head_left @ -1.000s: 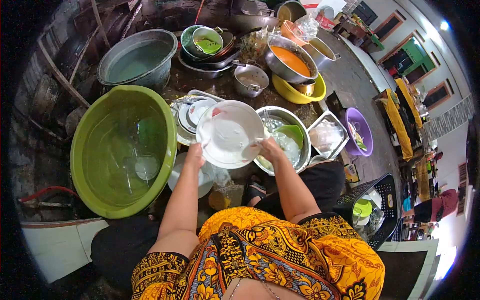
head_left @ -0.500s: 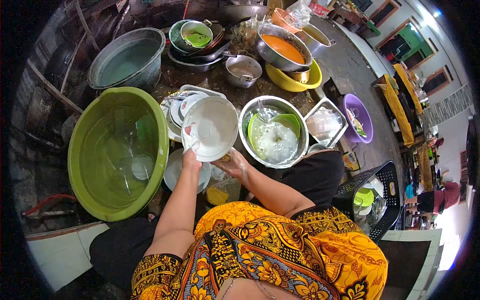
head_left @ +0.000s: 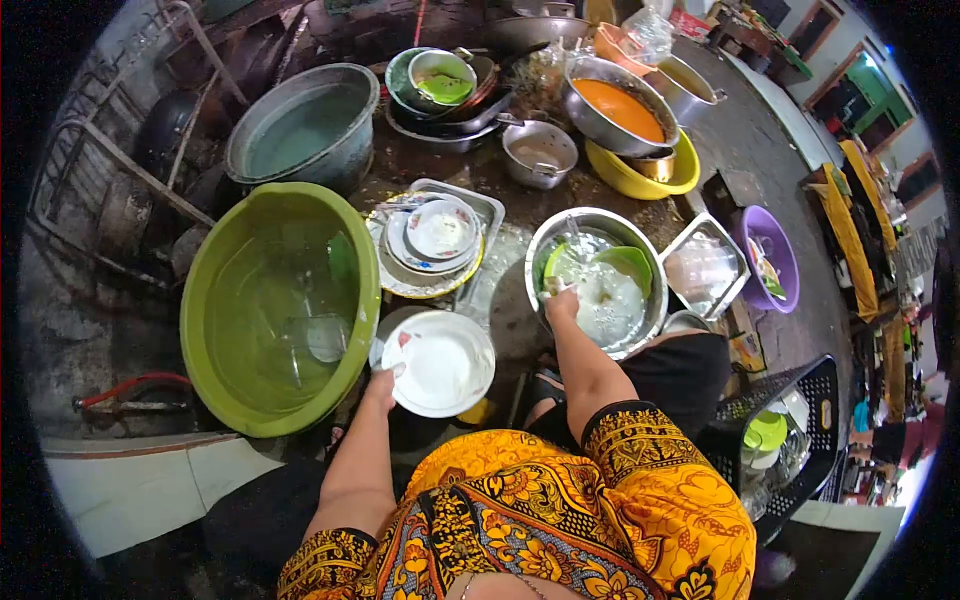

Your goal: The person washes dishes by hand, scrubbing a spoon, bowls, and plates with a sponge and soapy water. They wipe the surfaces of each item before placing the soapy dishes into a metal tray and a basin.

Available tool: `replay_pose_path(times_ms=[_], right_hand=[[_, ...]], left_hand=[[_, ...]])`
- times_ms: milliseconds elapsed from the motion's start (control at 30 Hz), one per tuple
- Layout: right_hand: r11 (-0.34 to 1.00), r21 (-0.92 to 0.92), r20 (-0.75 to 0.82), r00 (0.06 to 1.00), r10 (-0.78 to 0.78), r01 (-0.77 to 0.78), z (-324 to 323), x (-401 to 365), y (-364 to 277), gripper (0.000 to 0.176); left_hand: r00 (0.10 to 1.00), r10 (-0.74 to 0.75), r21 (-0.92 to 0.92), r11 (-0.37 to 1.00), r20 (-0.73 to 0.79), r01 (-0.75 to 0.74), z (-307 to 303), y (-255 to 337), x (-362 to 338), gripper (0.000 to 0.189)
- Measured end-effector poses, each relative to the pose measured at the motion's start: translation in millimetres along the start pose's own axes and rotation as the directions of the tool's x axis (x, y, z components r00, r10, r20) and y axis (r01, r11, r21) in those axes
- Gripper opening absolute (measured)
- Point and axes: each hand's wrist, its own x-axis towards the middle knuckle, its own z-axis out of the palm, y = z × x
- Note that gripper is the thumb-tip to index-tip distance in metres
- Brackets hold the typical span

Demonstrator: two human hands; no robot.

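My left hand grips the rim of a white bowl with a small red print on its inside wall. The bowl tilts toward me, low over the floor. My right hand reaches into the left side of a steel basin of foamy water. Its fingers are curled; what they hold is hidden by suds and the hand itself. A green dish lies partly under the water there. Beyond the bowl, a stack of smaller patterned bowls and plates rests by a metal tray.
On the left stand a large green tub of water and a grey tub. Farther back are stacked pans, a pot of orange liquid and a yellow basin. To the right are a purple basin and a black crate.
My right hand has left the bowl and moved right into the steel basin. My left hand has brought the bowl lower and closer. The view has shifted left.
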Motion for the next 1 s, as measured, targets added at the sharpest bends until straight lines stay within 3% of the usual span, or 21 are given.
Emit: replay_pose_path(times_ms=[67,167,267,333,367,433,467,533,600,633,667,700,733,767,800,833,867,900,933,967,1000], right_hand=[[0.998,-0.053,0.071,0.997,-0.026,0.03,10.9,7.4,7.4,0.06],[0.984,-0.147,0.012,0.995,-0.101,0.102,23.9,17.4,17.2,0.047],[0.949,-0.235,0.009,0.977,-0.215,0.211,26.3,21.2,20.5,0.046],[0.96,-0.179,-0.118,0.964,-0.238,0.215,19.5,18.7,16.4,0.043],[0.991,-0.061,-0.199,0.971,-0.133,0.123,17.3,21.7,14.8,0.031],[0.993,-0.06,-0.265,0.958,-0.112,0.1,6.9,28.2,18.5,0.033],[0.995,-0.049,-0.328,0.94,-0.095,0.083,0.2,33.7,20.2,0.035],[0.995,0.054,-0.331,0.942,-0.061,0.084,-7.7,49.6,26.0,0.039],[0.977,0.143,-0.471,0.879,-0.072,0.156,-16.4,59.2,28.5,0.038],[0.943,0.184,-0.499,0.853,-0.151,0.275,-21.9,63.5,29.8,0.04],[0.944,0.177,-0.501,0.851,-0.157,0.278,-27.9,65.8,30.3,0.04],[0.899,0.323,-0.463,0.878,-0.123,0.297,-34.4,68.5,29.2,0.039],[0.833,0.462,-0.419,0.903,-0.097,0.304,-42.0,71.7,27.5,0.039],[0.872,0.446,-0.355,0.934,-0.038,0.205,-45.6,81.2,30.4,0.045],[0.872,0.443,-0.361,0.932,-0.04,0.208,-45.4,86.9,33.9,0.045],[0.809,0.496,-0.403,0.909,-0.11,0.317,-44.3,93.1,37.5,0.047],[0.729,0.539,-0.449,0.876,-0.175,0.421,-51.2,90.1,32.2,0.049],[0.762,0.545,-0.455,0.887,-0.082,0.35,-51.3,86.1,22.2,0.036],[0.656,0.583,-0.482,0.854,-0.195,0.479,-55.6,74.1,11.1,0.037],[0.699,0.555,-0.459,0.867,-0.196,0.452,-67.4,43.8,-11.3,0.038],[0.74,0.525,-0.435,0.88,-0.192,0.421,-80.0,7.2,-37.8,0.039]], left_hand=[[1.0,-0.002,-0.002,1.0,0.008,0.002,-23.1,-13.3,-0.4,0.038],[0.998,-0.024,0.025,0.999,-0.055,0.025,-62.4,-39.2,18.9,0.041],[0.979,-0.031,0.024,0.999,-0.202,0.036,-83.8,-58.5,33.9,0.039],[0.968,0.035,-0.048,0.998,-0.247,-0.049,-90.7,-68.9,41.1,0.038],[0.969,0.027,-0.051,0.998,-0.245,-0.041,-82.7,-63.8,34.4,0.038],[0.916,0.038,0.077,0.997,-0.399,-0.008,-65.2,-53.4,24.2,0.037],[0.919,0.032,0.071,0.997,-0.393,-0.004,-72.6,-61.6,34.9,0.037],[0.927,-0.132,-0.017,0.991,-0.351,0.135,-82.7,-69.0,47.5,0.036],[0.923,-0.134,-0.052,0.991,-0.36,0.124,-79.0,-74.1,52.2,0.029],[0.892,-0.135,0.102,0.975,-0.432,0.197,-80.5,-76.5,58.0,0.029],[0.857,-0.122,0.249,0.928,-0.501,0.277,-79.7,-78.0,61.3,0.03],[0.834,-0.22,0.312,0.855,-0.506,0.414,-54.1,-51.1,37.2,0.034],[0.837,-0.222,0.31,0.856,-0.501,0.413,-47.3,-43.0,42.9,0.034],[0.739,-0.28,0.189,0.856,-0.613,0.482,-44.2,-37.9,48.0,0.037],[0.623,-0.34,0.06,0.846,-0.705,0.53,-40.5,-34.1,51.8,0.042],[0.628,-0.341,0.06,0.847,-0.7,0.528,-31.6,-30.9,51.1,0.042],[0.745,0.13,0.423,0.88,-0.654,0.218,-18.9,-27.6,46.8,0.041],[0.697,0.567,0.716,0.69,-0.44,-0.109,-5.6,-22.6,44.2,0.04],[0.785,0.569,0.896,0.442,-0.245,-0.041,11.1,-9.6,40.8,0.037],[0.873,0.451,0.899,0.437,-0.186,-0.034,43.7,11.7,29.2,0.035],[0.815,0.58,0.796,0.494,-0.001,-0.35,68.1,13.6,32.0,0.03]])
